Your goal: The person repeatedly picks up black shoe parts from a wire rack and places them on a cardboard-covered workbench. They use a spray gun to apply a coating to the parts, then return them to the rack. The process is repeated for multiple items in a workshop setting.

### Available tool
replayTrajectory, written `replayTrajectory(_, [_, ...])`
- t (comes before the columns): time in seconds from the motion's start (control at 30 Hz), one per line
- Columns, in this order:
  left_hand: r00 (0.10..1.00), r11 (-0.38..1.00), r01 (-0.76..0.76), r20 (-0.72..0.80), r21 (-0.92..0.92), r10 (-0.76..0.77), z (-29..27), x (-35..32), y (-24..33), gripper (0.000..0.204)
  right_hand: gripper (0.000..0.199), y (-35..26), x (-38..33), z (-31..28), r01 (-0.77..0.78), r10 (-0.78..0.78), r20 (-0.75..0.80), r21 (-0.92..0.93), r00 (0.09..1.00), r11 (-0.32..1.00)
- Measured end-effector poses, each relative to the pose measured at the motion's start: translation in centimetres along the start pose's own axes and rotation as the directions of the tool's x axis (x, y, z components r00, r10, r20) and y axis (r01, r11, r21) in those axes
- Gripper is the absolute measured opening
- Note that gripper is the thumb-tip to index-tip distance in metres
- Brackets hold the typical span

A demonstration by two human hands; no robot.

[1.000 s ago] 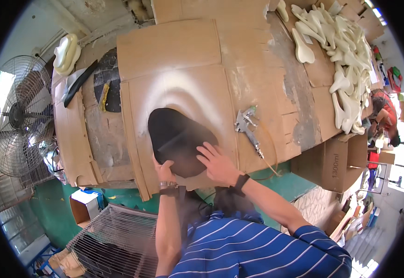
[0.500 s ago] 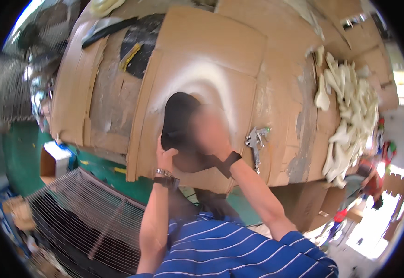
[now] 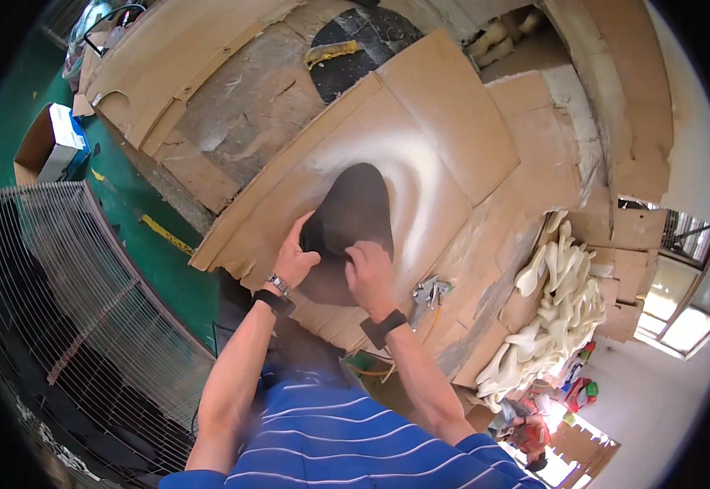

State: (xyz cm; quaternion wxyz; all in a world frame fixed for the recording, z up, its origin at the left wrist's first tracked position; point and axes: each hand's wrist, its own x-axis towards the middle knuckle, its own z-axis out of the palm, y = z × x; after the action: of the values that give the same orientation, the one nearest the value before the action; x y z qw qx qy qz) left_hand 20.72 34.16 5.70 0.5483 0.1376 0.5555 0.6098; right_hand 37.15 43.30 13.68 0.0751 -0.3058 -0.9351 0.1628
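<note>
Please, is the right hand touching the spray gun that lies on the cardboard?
Apart. The head view shows it: a strip of bare cardboard separates the right hand from the spray gun.

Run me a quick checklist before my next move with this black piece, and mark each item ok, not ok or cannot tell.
1. Left hand grip on the black piece: ok, fingers at its left edge, thumb over the top.
2. Right hand pressing on the piece: cannot tell; the fingers are at its right side, but pressure doesn't show.
3. Silver spray gun apart from the piece: ok, it lies to the right.
4. Cardboard unmarked around the piece: not ok, a whitish band curves around its far and right sides.
5. Pale molded pieces kept apart: ok, heaped farther right.
</note>
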Motion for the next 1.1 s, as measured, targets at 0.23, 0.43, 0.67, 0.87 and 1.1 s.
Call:
replayTrajectory(0.23, [0.999, 0.998, -0.048, -0.004, -0.036, 0.047, 0.3, 0.0, 0.6, 0.081, 0.040, 2.8, 7.8, -2.2, -0.146, 0.147, -0.176, 0.021, 0.973, 0.989])
replayTrajectory(0.43, [0.999, 0.998, -0.025, -0.032, 0.064, 0.027, 0.1, -0.1, 0.4, 0.082, 0.037, 2.8, 13.2, -2.2, 0.132, -0.136, -0.134, -0.035, 0.982, 0.991])
replayTrajectory(0.67, [0.999, 0.983, -0.038, -0.022, 0.180, 0.043, -0.1, -0.6, 1.0, 0.086, 0.017, 1.7, 12.7, 1.6, 0.416, -0.419, 0.079, 0.059, 0.904, 0.908])
replayTrajectory(0.87, [0.979, 0.986, -0.005, 0.200, -0.164, 0.039, -1.4, -0.5, 2.1, 0.089, 0.018, 1.1, 9.5, 2.0, 0.320, -0.319, -0.036, 0.063, 0.947, 0.945])
replayTrajectory(1.1, [0.961, 0.977, 0.072, 0.275, -0.200, -0.014, -0.9, -0.8, 3.5, 0.093, 0.023, 2.3, 9.0, 3.0, 0.278, -0.270, -0.083, 0.108, 0.959, 0.954])
